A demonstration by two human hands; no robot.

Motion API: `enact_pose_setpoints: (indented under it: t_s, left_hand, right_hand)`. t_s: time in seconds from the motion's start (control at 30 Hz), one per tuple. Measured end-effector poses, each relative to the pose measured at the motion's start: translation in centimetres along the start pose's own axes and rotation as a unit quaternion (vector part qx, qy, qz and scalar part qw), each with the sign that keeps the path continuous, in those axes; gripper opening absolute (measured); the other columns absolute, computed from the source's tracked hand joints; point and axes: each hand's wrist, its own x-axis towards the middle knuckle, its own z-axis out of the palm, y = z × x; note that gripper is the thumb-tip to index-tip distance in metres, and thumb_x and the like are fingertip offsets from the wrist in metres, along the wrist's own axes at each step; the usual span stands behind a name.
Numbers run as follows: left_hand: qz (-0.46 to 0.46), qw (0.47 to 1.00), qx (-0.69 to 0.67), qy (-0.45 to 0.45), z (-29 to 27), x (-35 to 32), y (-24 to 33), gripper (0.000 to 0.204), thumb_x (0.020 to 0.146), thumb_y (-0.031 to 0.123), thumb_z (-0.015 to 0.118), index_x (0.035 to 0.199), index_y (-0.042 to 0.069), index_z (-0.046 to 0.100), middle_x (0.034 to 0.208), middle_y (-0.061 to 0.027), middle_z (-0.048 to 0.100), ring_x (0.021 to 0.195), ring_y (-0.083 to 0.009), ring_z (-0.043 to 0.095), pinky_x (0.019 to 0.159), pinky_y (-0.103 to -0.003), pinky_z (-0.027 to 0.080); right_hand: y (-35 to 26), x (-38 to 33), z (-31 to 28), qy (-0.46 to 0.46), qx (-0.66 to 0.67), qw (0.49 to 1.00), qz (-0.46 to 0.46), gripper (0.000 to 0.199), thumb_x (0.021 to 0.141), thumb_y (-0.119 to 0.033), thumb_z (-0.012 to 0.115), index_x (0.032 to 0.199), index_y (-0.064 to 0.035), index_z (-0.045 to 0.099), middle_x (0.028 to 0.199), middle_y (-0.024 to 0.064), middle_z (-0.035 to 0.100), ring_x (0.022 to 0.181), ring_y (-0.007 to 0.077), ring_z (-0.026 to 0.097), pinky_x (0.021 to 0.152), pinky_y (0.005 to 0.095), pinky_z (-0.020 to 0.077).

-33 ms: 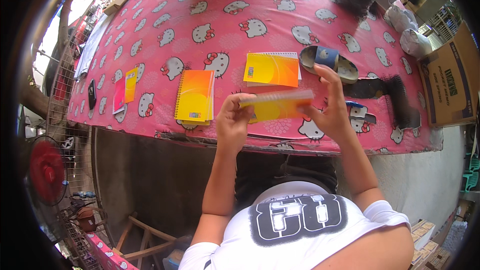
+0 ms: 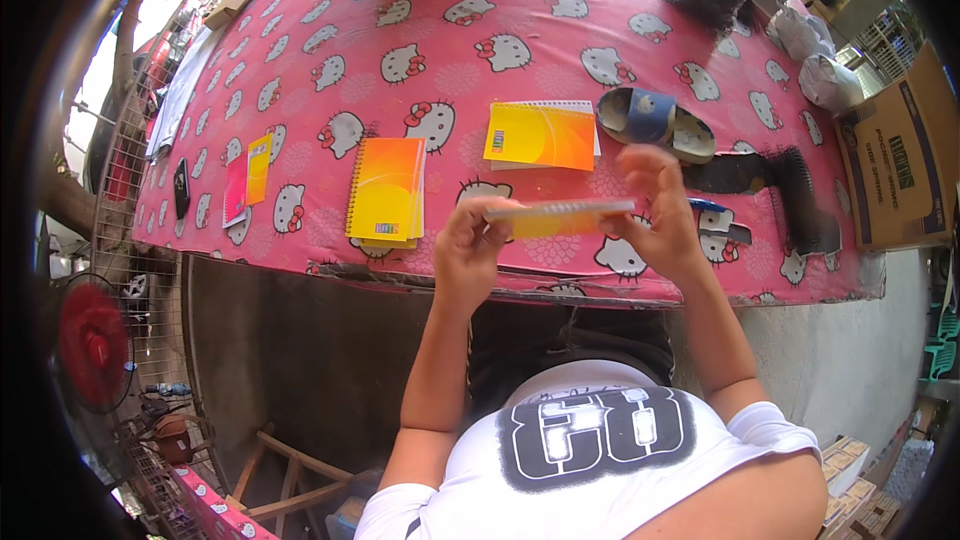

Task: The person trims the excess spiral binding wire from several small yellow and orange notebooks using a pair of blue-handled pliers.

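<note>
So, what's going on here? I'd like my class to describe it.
A person's left hand grips one end of a yellow-orange notebook, held up at the near side of a pink table. The right hand, partly open, is at the other end. Similar notebooks lie on the table, with a slipper farther right.

Yellow notebook (image 2: 560, 224) now more edge-on to the camera.

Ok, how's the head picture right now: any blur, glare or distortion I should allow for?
Head view: the held yellow-orange spiral notebook and the right hand look slightly soft, probably from motion; the outdoor background at upper left is blown out; the front edge of the pink tablecloth bows with the fisheye; the corners go black.
</note>
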Motion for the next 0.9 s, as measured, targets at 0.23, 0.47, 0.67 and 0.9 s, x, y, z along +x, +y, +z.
enact_pose_setpoints:
  t_s: [0.23,0.47,0.67,0.9]
  left_hand:
    - [0.158,0.949,0.273,0.012,1.9,-2.5,-2.4,0.053,0.091,-0.007,0.056,0.137,0.009,0.034,0.134,-0.0142,0.045,0.122,-0.0253,0.05,0.103,-0.037,0.041]
    - [0.115,0.823,0.556,0.031,5.5,-1.5,2.9,0.041,0.082,0.002,0.07,0.12,0.013,0.061,0.126,-0.015,0.055,0.114,-0.0291,0.053,0.105,-0.048,0.032]
    - [0.129,0.878,0.459,0.027,6.3,-0.5,2.0,0.016,0.073,0.004,0.078,0.088,0.008,0.074,0.085,-0.0029,0.071,0.083,-0.0206,0.055,0.087,-0.036,0.041]
    - [0.145,0.885,0.443,0.011,6.6,0.1,2.3,0.018,0.071,0.005,0.079,0.088,0.006,0.074,0.082,-0.0034,0.071,0.076,-0.0193,0.052,0.073,-0.031,0.041]
  right_hand:
    - [1.4,-4.4,3.1,-0.093,0.225,0.96,0.139,0.035,0.081,0.019,0.057,0.1,-0.0071,0.043,0.098,0.0056,0.05,0.086,0.0113,0.051,0.079,0.0241,0.0438]
    - [2.7,-5.1,4.0,-0.073,0.167,0.978,0.105,0.028,0.082,0.015,0.058,0.096,-0.0053,0.045,0.095,0.0061,0.051,0.086,0.015,0.051,0.08,0.0264,0.0434]
    - [6.1,-1.6,-6.1,-0.016,-0.195,0.979,-0.048,0.017,0.074,-0.005,0.077,0.089,-0.005,0.07,0.093,0.0114,0.067,0.092,0.0237,0.064,0.078,0.0347,0.0505]
    - [14.2,-1.6,-20.1,0.061,-0.484,0.833,0.262,0.025,0.079,-0.018,0.073,0.099,-0.0036,0.067,0.097,0.0153,0.066,0.09,0.0332,0.065,0.079,0.042,0.0513]
